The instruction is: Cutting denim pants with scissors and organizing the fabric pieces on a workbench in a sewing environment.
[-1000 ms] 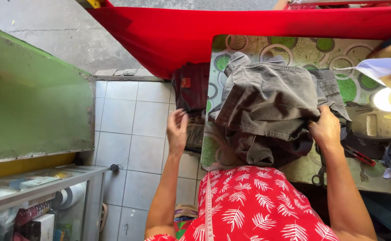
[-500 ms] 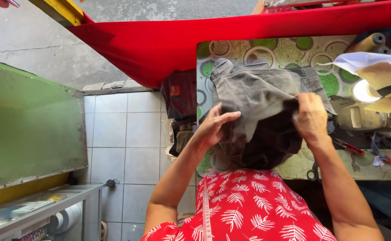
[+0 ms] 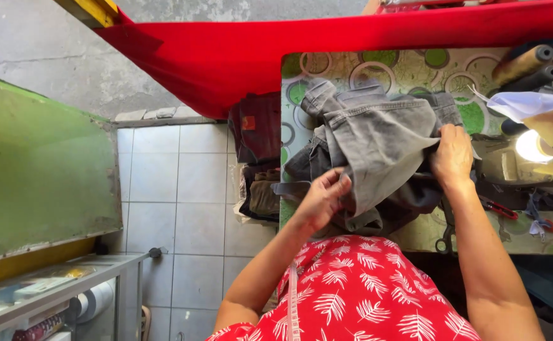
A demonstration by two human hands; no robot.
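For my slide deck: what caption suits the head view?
Both hands, left hand and right hand, grip grey jeans over a circle-patterned table.

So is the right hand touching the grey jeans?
Touching. The head view shows the right hand gripping the grey jeans, fingers curled into the fabric's edge.

Circle-patterned green table (image 3: 415, 69) (cloth-covered) with grey jeans (image 3: 377, 136), scissors (image 3: 444, 237) and thread cones (image 3: 522, 63) on it.

garment: red top (image 3: 358, 290) | print: white fern leaves | sleeves: none, arms bare
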